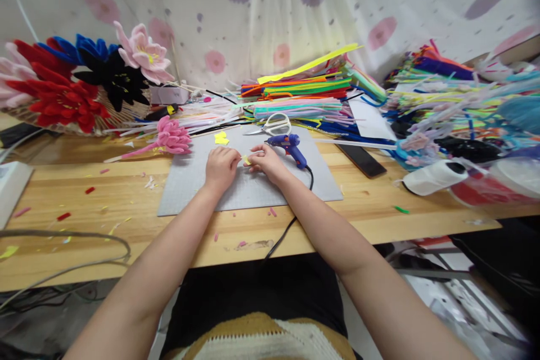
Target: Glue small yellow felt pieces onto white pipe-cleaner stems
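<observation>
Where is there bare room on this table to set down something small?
Mostly bare wood lies right of the grey mat, between the phone and the right forearm. The mat's front-left corner, beside the left forearm, looks mostly bare. It is crowded along the back with fuzzy stems, and mid-mat around the left hand, right hand and glue gun.

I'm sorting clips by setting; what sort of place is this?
Probably a craft workspace: a blue plastic glue gun, bundles of multicoloured fuzzy stems and a pink fuzzy flower on a light wooden table.
</observation>
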`<control>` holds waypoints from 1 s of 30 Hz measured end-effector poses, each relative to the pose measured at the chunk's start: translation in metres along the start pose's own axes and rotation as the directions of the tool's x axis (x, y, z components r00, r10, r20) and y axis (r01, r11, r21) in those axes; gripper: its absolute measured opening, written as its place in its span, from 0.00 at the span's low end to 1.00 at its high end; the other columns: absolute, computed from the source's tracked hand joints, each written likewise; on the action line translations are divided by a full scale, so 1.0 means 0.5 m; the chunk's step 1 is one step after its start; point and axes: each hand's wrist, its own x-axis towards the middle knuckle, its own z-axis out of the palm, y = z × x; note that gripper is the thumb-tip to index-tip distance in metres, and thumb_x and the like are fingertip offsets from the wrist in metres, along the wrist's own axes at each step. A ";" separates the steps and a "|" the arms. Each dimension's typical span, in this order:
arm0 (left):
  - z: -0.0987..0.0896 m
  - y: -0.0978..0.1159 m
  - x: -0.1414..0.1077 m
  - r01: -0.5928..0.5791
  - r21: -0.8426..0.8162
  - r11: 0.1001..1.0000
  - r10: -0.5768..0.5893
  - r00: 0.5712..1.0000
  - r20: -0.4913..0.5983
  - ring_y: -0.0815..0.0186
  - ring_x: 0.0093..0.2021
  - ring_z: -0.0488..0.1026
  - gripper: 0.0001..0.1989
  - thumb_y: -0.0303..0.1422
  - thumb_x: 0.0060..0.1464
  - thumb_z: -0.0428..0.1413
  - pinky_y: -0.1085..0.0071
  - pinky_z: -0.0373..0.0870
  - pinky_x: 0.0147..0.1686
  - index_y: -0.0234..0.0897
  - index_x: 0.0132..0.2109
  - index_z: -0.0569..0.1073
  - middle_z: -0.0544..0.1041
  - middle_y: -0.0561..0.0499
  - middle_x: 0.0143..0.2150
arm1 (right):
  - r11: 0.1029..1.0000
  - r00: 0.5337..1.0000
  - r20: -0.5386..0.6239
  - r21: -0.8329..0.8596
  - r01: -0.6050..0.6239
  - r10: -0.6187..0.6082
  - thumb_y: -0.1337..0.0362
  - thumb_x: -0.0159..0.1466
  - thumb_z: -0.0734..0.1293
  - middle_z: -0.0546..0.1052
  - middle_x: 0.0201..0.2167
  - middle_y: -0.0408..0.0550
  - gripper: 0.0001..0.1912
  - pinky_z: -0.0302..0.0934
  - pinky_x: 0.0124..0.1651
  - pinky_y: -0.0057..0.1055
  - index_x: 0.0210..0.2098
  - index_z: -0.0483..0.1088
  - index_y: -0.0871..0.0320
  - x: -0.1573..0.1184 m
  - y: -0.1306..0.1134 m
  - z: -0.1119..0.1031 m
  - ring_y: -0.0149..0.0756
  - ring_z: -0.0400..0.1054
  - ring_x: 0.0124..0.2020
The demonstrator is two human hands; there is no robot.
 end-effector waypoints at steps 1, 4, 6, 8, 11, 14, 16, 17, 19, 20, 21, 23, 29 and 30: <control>0.002 -0.001 0.000 0.001 0.004 1.000 -0.001 1.000 -0.003 0.60 0.41 0.67 0.06 0.30 0.53 0.50 0.62 0.57 0.44 0.41 0.29 0.69 0.76 0.49 0.35 | 1.000 1.000 0.001 0.000 -0.002 0.002 0.77 0.51 0.62 0.69 0.21 0.37 0.14 0.64 0.25 0.22 0.35 0.55 0.58 0.000 0.000 0.000 0.27 0.71 0.24; 0.006 -0.003 -0.001 0.012 0.008 1.000 -0.012 1.000 -0.012 0.59 0.41 0.67 0.05 0.30 0.52 0.51 0.62 0.57 0.44 0.41 0.29 0.69 0.75 0.49 0.34 | 1.000 1.000 -0.002 0.009 -0.010 0.010 0.77 0.51 0.62 0.69 0.21 0.36 0.14 0.64 0.25 0.22 0.35 0.56 0.58 0.000 -0.001 -0.001 0.27 0.71 0.24; 0.009 -0.003 -0.001 0.028 0.008 1.000 -0.028 1.000 -0.013 0.59 0.41 0.67 0.04 0.30 0.51 0.51 0.62 0.57 0.44 0.41 0.29 0.69 0.75 0.49 0.33 | 1.000 1.000 0.000 0.018 -0.012 0.012 0.77 0.51 0.62 0.69 0.21 0.36 0.15 0.65 0.25 0.23 0.35 0.56 0.58 -0.001 -0.001 -0.001 0.27 0.71 0.24; 0.010 -0.002 -0.001 0.047 0.012 0.999 -0.047 0.999 -0.007 0.59 0.41 0.68 0.03 0.29 0.50 0.51 0.62 0.57 0.44 0.41 0.30 0.69 0.75 0.49 0.33 | 1.000 1.000 -0.001 0.022 -0.010 0.010 0.76 0.51 0.62 0.69 0.21 0.36 0.15 0.65 0.25 0.23 0.35 0.56 0.58 -0.001 -0.001 -0.001 0.28 0.71 0.24; 0.009 0.003 -0.001 0.077 0.020 0.997 -0.077 0.997 -0.006 0.59 0.40 0.68 0.02 0.28 0.48 0.52 0.62 0.58 0.44 0.40 0.31 0.68 0.74 0.49 0.33 | 1.000 1.000 0.002 0.021 -0.010 0.010 0.76 0.51 0.62 0.69 0.21 0.36 0.15 0.65 0.26 0.24 0.35 0.56 0.58 -0.001 -0.001 0.000 0.27 0.70 0.23; 0.005 0.010 -0.003 0.129 0.003 0.992 -0.129 0.992 -0.011 0.59 0.39 0.68 0.06 0.28 0.45 0.53 0.62 0.60 0.43 0.40 0.33 0.67 0.73 0.48 0.33 | 1.000 1.000 0.009 0.021 -0.002 0.002 0.76 0.51 0.62 0.69 0.21 0.36 0.15 0.65 0.26 0.23 0.35 0.55 0.58 -0.001 -0.001 -0.001 0.27 0.70 0.23; 0.003 0.013 -0.005 0.151 -0.056 0.987 -0.152 0.988 -0.014 0.61 0.37 0.69 0.12 0.27 0.42 0.54 0.62 0.61 0.43 0.40 0.37 0.65 0.73 0.49 0.35 | 1.000 1.000 0.009 0.015 0.005 -0.005 0.76 0.51 0.62 0.69 0.22 0.36 0.15 0.64 0.26 0.23 0.35 0.55 0.57 -0.001 -0.001 -0.001 0.26 0.70 0.23; 0.002 0.014 -0.006 0.155 -0.105 0.982 -0.158 0.987 -0.016 0.62 0.36 0.69 0.15 0.26 0.40 0.54 0.63 0.61 0.43 0.40 0.39 0.64 0.74 0.50 0.36 | 1.000 1.000 0.012 0.006 0.008 -0.008 0.76 0.51 0.62 0.69 0.21 0.36 0.15 0.64 0.25 0.22 0.35 0.55 0.57 -0.001 -0.001 -0.002 0.26 0.70 0.23; 0.001 0.012 -0.007 0.169 -0.240 0.956 -0.177 0.984 -0.010 0.64 0.36 0.69 0.20 0.24 0.38 0.54 0.64 0.63 0.43 0.40 0.42 0.62 0.75 0.51 0.39 | 1.000 1.000 0.023 -0.018 0.021 -0.021 0.75 0.51 0.62 0.69 0.20 0.35 0.14 0.63 0.24 0.21 0.35 0.56 0.57 0.000 0.000 -0.003 0.25 0.69 0.21; 0.002 0.010 -0.007 0.190 -0.320 0.928 -0.200 0.980 0.002 0.65 0.35 0.70 0.20 0.24 0.38 0.53 0.64 0.64 0.42 0.41 0.42 0.61 0.75 0.51 0.40 | 0.999 0.999 0.030 -0.031 0.031 -0.030 0.74 0.51 0.62 0.69 0.20 0.35 0.14 0.62 0.24 0.21 0.35 0.56 0.57 0.001 0.001 -0.004 0.25 0.68 0.21; 0.004 0.007 -0.006 0.222 -0.400 0.889 -0.233 0.972 0.020 0.66 0.35 0.70 0.20 0.25 0.39 0.52 0.65 0.65 0.41 0.41 0.42 0.61 0.76 0.51 0.40 | 0.998 0.998 0.037 -0.044 0.042 -0.041 0.74 0.51 0.63 0.69 0.20 0.35 0.14 0.61 0.23 0.21 0.35 0.56 0.57 0.002 0.002 -0.005 0.25 0.68 0.21; 0.009 -0.002 -0.003 0.297 -0.544 0.785 -0.315 0.947 0.061 0.68 0.34 0.71 0.16 0.26 0.42 0.51 0.67 0.67 0.39 0.40 0.42 0.61 0.76 0.51 0.38 | 0.996 0.997 0.049 -0.068 0.064 -0.061 0.73 0.50 0.63 0.69 0.20 0.34 0.15 0.61 0.23 0.21 0.35 0.56 0.57 0.004 0.005 -0.007 0.26 0.68 0.21; 0.020 -0.013 0.004 0.387 -0.732 0.561 -0.424 0.893 0.147 0.69 0.29 0.72 0.17 0.36 0.40 0.58 0.69 0.68 0.33 0.38 0.39 0.64 0.75 0.53 0.29 | 0.978 0.993 0.084 -0.187 0.093 -0.078 0.74 0.49 0.63 0.68 0.18 0.33 0.15 0.57 0.20 0.21 0.34 0.56 0.56 -0.001 -0.001 -0.007 0.24 0.63 0.17; 0.019 -0.012 0.004 0.397 -0.740 0.544 -0.421 0.891 0.168 0.69 0.27 0.71 0.18 0.36 0.39 0.59 0.69 0.68 0.32 0.37 0.38 0.64 0.75 0.53 0.28 | 0.974 0.993 0.091 -0.203 0.097 -0.080 0.74 0.49 0.62 0.68 0.18 0.33 0.14 0.56 0.20 0.20 0.34 0.56 0.56 -0.003 -0.003 -0.006 0.23 0.62 0.16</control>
